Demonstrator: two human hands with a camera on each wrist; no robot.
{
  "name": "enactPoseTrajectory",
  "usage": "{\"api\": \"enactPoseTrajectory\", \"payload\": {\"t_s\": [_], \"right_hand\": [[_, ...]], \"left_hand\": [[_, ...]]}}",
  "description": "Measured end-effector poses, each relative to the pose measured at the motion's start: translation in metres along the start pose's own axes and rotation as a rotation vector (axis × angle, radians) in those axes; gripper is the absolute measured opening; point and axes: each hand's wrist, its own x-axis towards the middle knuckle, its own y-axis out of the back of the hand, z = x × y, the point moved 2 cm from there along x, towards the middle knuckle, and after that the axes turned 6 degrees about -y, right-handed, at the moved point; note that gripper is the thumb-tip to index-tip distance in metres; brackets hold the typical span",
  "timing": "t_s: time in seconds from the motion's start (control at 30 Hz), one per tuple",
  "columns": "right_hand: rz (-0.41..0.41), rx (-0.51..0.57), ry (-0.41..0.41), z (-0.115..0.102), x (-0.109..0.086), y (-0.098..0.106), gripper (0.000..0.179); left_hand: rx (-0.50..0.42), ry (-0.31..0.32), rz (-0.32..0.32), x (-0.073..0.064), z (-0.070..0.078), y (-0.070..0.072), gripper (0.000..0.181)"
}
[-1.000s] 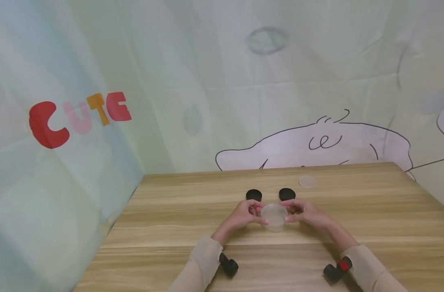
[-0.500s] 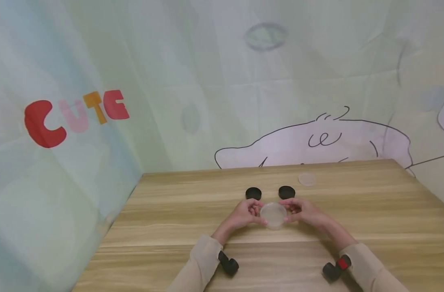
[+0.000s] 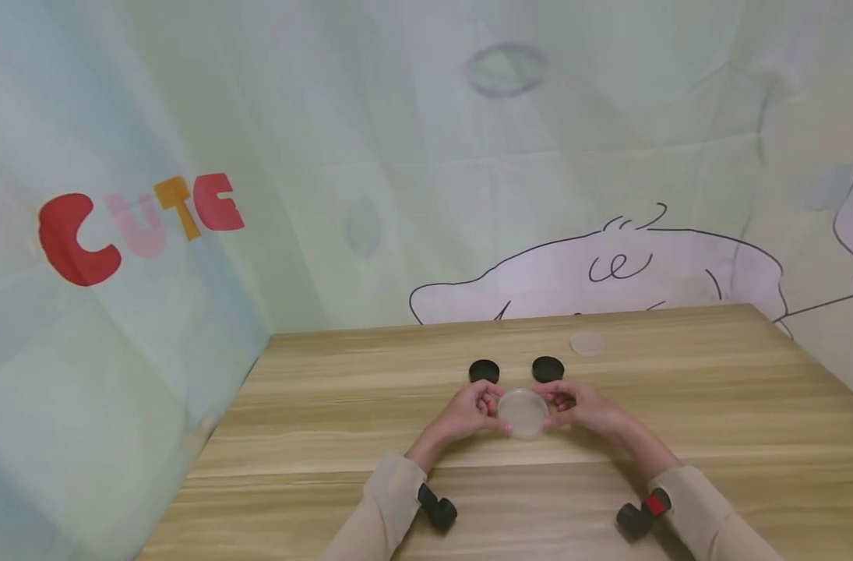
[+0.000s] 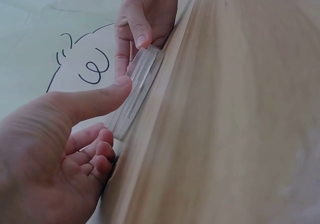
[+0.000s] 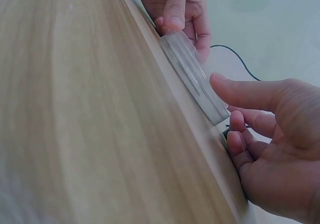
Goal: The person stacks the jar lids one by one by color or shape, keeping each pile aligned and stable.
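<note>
Between two hands, over the middle of the wooden table (image 3: 314,444), is a clear round dish (image 3: 523,413). It is flat and see-through, a bit cloudy, with a pale ring for its rim. From the wrist views its side looks thin, with lines running along the edge, as if it has layers. I cannot tell if its bottom touches the table.

Just past the hands sit two round black things, one on the left (image 3: 484,372) and one on the right (image 3: 548,369), with a gap between them. They look short and flat on top. Farther back, to the right, a thin clear disc (image 3: 587,344) lies flat near the far edge of the table. Nothing covers the top of the dish. Behind the table hangs a pale cloth (image 3: 370,117) with a big white animal drawn on it, and the red, pink and orange letters CUTE (image 3: 142,226) are on the left.

The left hand (image 3: 464,411) pinches the left side of the dish, and the right hand (image 3: 587,407) pinches the right side. Both thumbs are on the near side, and the other fingers curl. The arms reach forward and bend in toward each other, in light sleeves (image 3: 396,487).
</note>
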Motion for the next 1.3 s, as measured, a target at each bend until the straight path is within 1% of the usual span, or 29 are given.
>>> {"api": "enactPoseTrajectory", "payload": {"t_s": [0.23,0.47,0.57,0.63,0.67,0.77,0.87,0.93,1.0,1.07,1.17,1.23,1.3], "right_hand": [[-0.004,-0.005,-0.018,0.002,0.0,0.002,0.063],[0.005,0.023,-0.069,0.007,-0.001,0.004,0.064],[0.003,0.077,-0.073,0.006,-0.001,0.004,0.062],[0.001,0.157,-0.085,0.005,-0.001,0.006,0.06],[0.008,0.195,-0.076,0.003,-0.001,0.009,0.059],[0.084,0.234,-0.033,-0.002,-0.001,0.024,0.054],[0.211,0.182,0.019,-0.007,-0.001,0.042,0.05],[0.294,0.17,0.009,-0.009,0.001,0.053,0.05],[0.353,0.192,-0.021,-0.008,0.003,0.063,0.051],[0.395,0.225,-0.068,-0.005,0.006,0.071,0.053],[0.45,0.221,-0.128,-0.001,0.011,0.084,0.055],[0.469,0.201,-0.155,0.001,0.015,0.092,0.057],[0.468,0.181,-0.174,0.005,0.019,0.098,0.058]], "left_hand": [[0.028,0.003,0.004,-0.001,0.003,0.0,0.05],[0.025,0.005,0.002,-0.001,0.0,-0.002,0.05],[0.006,0.002,0.028,-0.002,0.002,0.0,0.049],[-0.001,-0.007,0.046,0.0,0.009,0.001,0.048],[0.0,-0.02,0.056,0.002,0.013,0.0,0.049],[0.004,-0.062,0.067,0.017,0.031,-0.005,0.05],[0.001,-0.071,0.077,0.038,0.05,-0.011,0.049],[-0.023,-0.051,0.096,0.054,0.061,-0.016,0.046],[-0.075,-0.038,0.141,0.072,0.068,-0.021,0.043],[-0.132,-0.033,0.202,0.09,0.073,-0.027,0.042],[-0.195,-0.029,0.283,0.114,0.074,-0.035,0.045],[-0.205,-0.01,0.32,0.125,0.071,-0.041,0.047],[-0.222,0.023,0.355,0.134,0.065,-0.048,0.049]]}}
